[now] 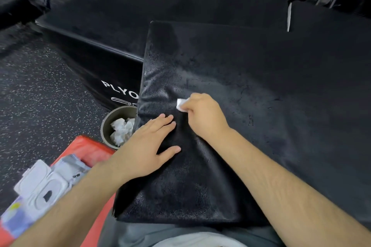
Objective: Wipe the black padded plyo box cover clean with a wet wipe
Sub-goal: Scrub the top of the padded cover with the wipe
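The black padded plyo box cover fills the middle and right of the head view, its cracked, shiny surface tilted toward me. My right hand presses a small white wet wipe onto the cover near its left side, fingers closed around it. My left hand lies flat on the cover just below and left of the wipe, fingers spread, holding nothing.
A round grey bin with crumpled used wipes stands on the speckled floor left of the cover. A wet wipe pack with its lid flipped up rests on a red surface at lower left. A larger black plyo box lies behind.
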{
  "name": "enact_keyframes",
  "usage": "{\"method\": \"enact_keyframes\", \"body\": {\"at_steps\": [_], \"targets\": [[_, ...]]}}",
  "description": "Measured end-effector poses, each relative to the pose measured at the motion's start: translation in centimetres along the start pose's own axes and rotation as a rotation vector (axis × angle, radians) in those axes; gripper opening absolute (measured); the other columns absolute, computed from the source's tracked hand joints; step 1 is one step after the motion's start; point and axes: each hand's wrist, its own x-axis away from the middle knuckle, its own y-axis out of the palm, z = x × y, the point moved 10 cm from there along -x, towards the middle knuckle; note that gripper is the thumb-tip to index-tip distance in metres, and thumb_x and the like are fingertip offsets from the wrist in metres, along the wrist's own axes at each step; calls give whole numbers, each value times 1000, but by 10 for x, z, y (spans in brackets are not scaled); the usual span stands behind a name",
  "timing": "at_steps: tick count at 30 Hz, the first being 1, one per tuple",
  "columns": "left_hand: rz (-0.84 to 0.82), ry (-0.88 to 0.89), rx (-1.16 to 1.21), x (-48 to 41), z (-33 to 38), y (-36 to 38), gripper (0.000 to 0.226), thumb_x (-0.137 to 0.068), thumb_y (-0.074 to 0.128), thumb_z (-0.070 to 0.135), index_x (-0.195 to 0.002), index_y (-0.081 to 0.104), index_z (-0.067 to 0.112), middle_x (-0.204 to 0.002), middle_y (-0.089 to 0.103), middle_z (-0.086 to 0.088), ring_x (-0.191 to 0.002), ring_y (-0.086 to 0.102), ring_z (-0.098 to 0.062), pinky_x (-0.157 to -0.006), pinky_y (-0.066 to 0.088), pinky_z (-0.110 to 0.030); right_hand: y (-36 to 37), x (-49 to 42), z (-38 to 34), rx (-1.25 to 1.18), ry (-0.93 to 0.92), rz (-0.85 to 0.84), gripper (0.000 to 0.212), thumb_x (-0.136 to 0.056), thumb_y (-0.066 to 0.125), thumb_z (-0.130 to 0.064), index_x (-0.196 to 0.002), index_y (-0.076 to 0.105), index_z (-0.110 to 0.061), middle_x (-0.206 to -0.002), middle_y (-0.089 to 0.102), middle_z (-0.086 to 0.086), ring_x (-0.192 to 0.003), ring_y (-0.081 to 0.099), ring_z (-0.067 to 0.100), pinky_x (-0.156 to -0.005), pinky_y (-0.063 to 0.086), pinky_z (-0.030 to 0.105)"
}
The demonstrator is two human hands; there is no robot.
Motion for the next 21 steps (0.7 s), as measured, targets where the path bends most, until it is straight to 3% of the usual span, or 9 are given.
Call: {"method": "enact_keyframes", "body": {"at_steps": [4, 6, 10, 13, 17, 21], "targets": [[67, -10, -66, -19, -6, -25, 66, -88, 38, 67, -129, 63, 22, -137, 55, 8, -127, 52, -16, -106, 45, -41, 4, 4, -15, -52, -29, 61, 34, -79, 51, 7, -91, 75, -15, -80, 55, 3, -82, 48, 29, -69, 47, 37], [112, -34, -105, -30, -15, -31, 67, -86, 44, 65, -127, 62, 15, -135, 56, 0, -126, 54, -23, -103, 47, -45, 10, 21, -29, -97, -124, 14, 35, -81, 53, 5, -97, 76, -16, -76, 53, 0, -77, 45, 26, -65, 41, 32], [27, -73, -160, -43, -33, -7, 103, -87, 27, 80, -151, 35, -1, -160, 29, -15, -150, 23, -31, -119, 30, -50, -2, -27, -1, 16, -57, 53, 33, -78, 49, 10, -82, 66, -18, -70, 29, -7, -76, 34, 24, -63, 46, 42], [25, -96, -148, -40, -38, 0, 108, -84, 9, 85, -156, 25, 5, -165, 14, -8, -153, 8, -20, -124, 15, -41, -2, -31, -4, -11, 13, 94, 34, -79, 49, 9, -88, 71, -16, -77, 39, -3, -81, 35, 22, -69, 46, 39], [26, -96, -158, -41, -35, 0, 113, -79, -4, 87, -159, 16, 9, -166, 6, -3, -151, -3, -13, -125, 8, -34, 16, -9, -19, -94, -98, -2, 42, -81, 53, 8, -102, 74, -22, -83, 56, -1, -81, 41, 22, -67, 44, 33], [3, -111, -158, -42, -35, 0, 111, -77, -1, 86, -159, 12, 12, -167, -2, -1, -151, -10, -11, -121, -3, -27, -7, -46, 11, -22, 38, 103, 36, -77, 47, 10, -82, 67, -19, -77, 47, -1, -78, 36, 24, -66, 47, 39]]}}
